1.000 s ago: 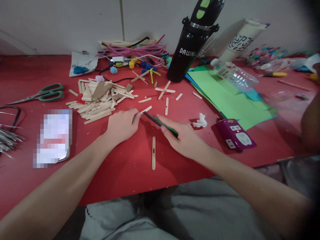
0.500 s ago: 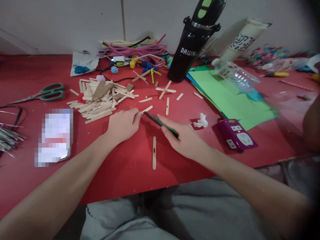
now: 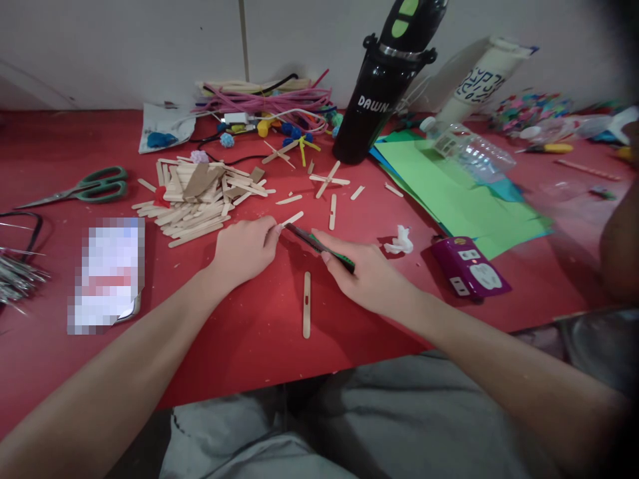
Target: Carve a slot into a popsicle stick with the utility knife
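Little had changed in the last second: at the frame's centre, the left hand (image 3: 249, 246) pinched a pale flat wooden stick (image 3: 294, 217), while the right hand (image 3: 364, 273) gripped a slim black-and-green plastic-looking cutter (image 3: 305, 237), tip beside it; the work seemingly advanced slowly.

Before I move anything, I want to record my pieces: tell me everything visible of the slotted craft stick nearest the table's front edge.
The slotted craft stick is pale, apparently wooden, long and narrow, with rounded ends. A small elongated slot opens near its middle. It lies flat on the red table, short of the front edge, its length running from near to far. Only the table seems to touch it.
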`<state>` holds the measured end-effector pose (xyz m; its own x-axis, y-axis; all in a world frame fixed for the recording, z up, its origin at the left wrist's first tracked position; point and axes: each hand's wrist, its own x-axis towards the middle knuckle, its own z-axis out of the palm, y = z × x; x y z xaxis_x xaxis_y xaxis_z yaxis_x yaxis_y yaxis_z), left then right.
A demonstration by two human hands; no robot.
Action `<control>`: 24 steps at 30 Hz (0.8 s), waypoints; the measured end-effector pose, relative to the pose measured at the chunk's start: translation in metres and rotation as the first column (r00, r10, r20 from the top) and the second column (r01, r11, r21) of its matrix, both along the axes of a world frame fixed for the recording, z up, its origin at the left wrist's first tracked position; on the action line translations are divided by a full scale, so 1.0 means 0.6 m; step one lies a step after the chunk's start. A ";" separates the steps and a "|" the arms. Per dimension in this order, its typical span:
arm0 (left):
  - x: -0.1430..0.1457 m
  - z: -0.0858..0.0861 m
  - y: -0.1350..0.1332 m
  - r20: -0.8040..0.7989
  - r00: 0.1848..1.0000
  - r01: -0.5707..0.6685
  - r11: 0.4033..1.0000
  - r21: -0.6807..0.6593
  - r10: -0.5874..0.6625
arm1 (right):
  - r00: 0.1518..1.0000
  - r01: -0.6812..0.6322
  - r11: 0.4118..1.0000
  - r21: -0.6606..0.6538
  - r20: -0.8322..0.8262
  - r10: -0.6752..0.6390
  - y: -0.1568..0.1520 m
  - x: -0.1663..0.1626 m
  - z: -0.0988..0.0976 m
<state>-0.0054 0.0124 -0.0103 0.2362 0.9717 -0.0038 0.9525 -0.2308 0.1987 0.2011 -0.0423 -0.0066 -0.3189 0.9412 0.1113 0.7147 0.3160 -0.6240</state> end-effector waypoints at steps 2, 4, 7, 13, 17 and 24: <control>0.000 0.000 0.000 0.008 1.000 0.012 1.000 0.004 -0.012 | 1.000 0.008 1.000 0.001 -0.003 -0.008 0.000 0.000 0.000; 0.000 -0.001 0.000 0.017 1.000 0.016 1.000 0.013 -0.016 | 1.000 0.004 1.000 -0.004 0.003 -0.004 -0.001 0.000 -0.001; 0.000 -0.002 0.000 0.022 1.000 0.007 1.000 0.011 -0.008 | 1.000 0.001 1.000 -0.014 -0.002 -0.001 -0.001 0.002 -0.002; 0.000 -0.004 0.001 0.033 0.999 0.004 1.000 0.011 -0.005 | 0.998 0.027 1.000 0.004 -0.062 -0.027 -0.001 0.005 -0.004; 0.000 -0.005 0.001 0.034 0.999 -0.001 1.000 0.019 0.001 | 0.999 -0.008 1.000 0.020 -0.053 0.009 -0.001 0.003 -0.003; -0.001 -0.006 0.000 0.031 1.000 0.002 1.000 0.022 -0.003 | 1.000 -0.002 1.000 0.019 -0.020 0.003 -0.001 0.002 -0.002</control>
<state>-0.0060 0.0127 -0.0140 0.2382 0.9709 0.0254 0.9454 -0.2377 0.2229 0.2022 -0.0426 -0.0079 -0.3188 0.9381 0.1353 0.7010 0.3295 -0.6325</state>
